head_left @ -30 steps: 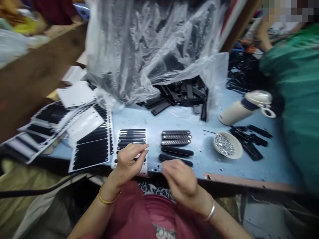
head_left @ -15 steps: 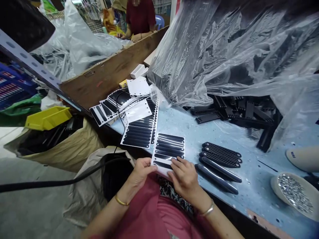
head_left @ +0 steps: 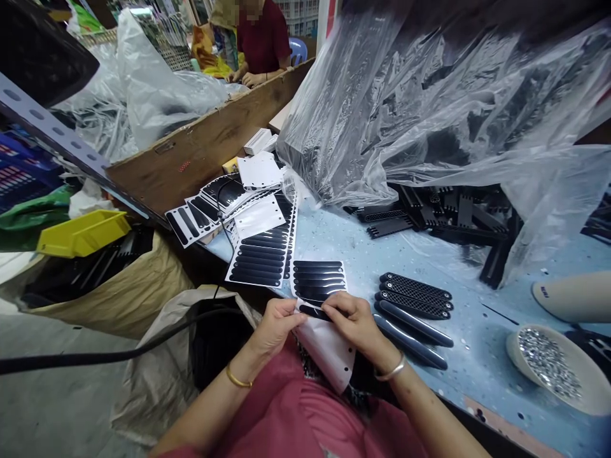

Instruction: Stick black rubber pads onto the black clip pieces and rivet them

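Locate the white backing sheet (head_left: pixel 329 353) with its rows of rounded black strips: its upper part lies on the speckled pale-blue tabletop (head_left: pixel 334 232), and its lower part bends down over the front edge toward your lap. One glossy, round-ended black strip (head_left: pixel 311 311) lies across the bend, between your hands.

Your left hand (head_left: pixel 279 323) has thumb and forefinger pinched closed on the sheet's left edge, at the strip's left end. Your right hand (head_left: pixel 354 323) has its fingertips closed on the strip toward its other end. Whether the strip is free of the backing beneath your fingers cannot be told.

CAUTION: If the strip is adhesive, as it appears, uneven pull between the hands could stretch or curl it. Touching its underside could spoil the tack. The unsupported lower part of the sheet could drag the rest off the table if the left pinch slackens.

Watch your right forearm. Two smooth dark bars (head_left: pixel 414 323) lie just beside the right hand, with a group of mesh-patterned black bars (head_left: pixel 415 296) beyond them; a sideways sweep could scatter both. Farther right, the off-white bowl (head_left: pixel 596 397) of small silvery metal pieces could spill if the elbow swings wide.
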The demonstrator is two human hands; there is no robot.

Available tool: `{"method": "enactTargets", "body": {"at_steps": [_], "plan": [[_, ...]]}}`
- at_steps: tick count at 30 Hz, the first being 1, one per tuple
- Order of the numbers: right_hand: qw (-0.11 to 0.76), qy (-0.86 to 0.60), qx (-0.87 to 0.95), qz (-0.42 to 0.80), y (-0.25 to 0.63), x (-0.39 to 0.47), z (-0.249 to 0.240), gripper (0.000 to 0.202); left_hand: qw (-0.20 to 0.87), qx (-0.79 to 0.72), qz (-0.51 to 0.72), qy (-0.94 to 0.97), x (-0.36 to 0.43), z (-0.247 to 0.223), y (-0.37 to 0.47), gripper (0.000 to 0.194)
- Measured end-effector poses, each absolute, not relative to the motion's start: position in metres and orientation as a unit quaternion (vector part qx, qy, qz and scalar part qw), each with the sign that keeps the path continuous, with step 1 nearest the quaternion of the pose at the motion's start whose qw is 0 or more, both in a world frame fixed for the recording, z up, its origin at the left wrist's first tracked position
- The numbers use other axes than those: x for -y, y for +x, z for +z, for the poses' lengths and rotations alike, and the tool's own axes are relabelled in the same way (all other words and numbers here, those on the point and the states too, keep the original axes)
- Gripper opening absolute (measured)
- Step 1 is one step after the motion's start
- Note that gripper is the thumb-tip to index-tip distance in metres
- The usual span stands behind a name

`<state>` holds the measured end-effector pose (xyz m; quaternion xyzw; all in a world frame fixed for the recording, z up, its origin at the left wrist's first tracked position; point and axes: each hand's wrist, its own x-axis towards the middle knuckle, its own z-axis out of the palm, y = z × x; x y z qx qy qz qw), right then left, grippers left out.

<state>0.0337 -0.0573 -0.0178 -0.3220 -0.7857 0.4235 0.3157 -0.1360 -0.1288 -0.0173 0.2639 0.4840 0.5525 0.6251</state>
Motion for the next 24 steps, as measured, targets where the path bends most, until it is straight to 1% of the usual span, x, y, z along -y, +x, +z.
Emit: {"method": "enactTargets", "body": {"at_steps": [3,7,11,14,17,19,22,24], "plan": [[0.318,-0.330,0.785,0.418,0.033,0.058,-0.016,0.013,0.624,-0.483,0.559,0.253,0.130,-0.016,-0.136,0.022],[0.321,-0.311,0.784,0.431,0.032,0.060,-0.016,0.010,0.596,-0.497,0.572,0.267,0.128,-0.015,-0.136,0.017],[0.301,-0.306,0.775,0.464,0.031,0.055,-0.015,0.014,0.587,-0.494,0.570,0.293,0.124,-0.016,-0.136,0.014],[0.290,-0.300,0.750,0.513,0.031,0.051,-0.014,0.018,0.591,-0.487,0.565,0.307,0.122,-0.018,-0.136,0.013],[0.268,-0.313,0.722,0.556,0.029,0.051,-0.012,0.016,0.596,-0.485,0.559,0.312,0.122,-0.019,-0.139,0.013],[0.262,-0.331,0.704,0.572,0.025,0.053,-0.011,0.019,0.599,-0.485,0.558,0.308,0.123,-0.018,-0.141,0.015],[0.299,-0.377,0.641,0.599,0.019,0.055,-0.009,0.023,0.600,-0.499,0.561,0.276,0.126,-0.017,-0.144,0.022],[0.364,-0.411,0.554,0.626,0.021,0.051,-0.003,0.022,0.585,-0.529,0.564,0.243,0.128,-0.018,-0.146,0.028]]}}
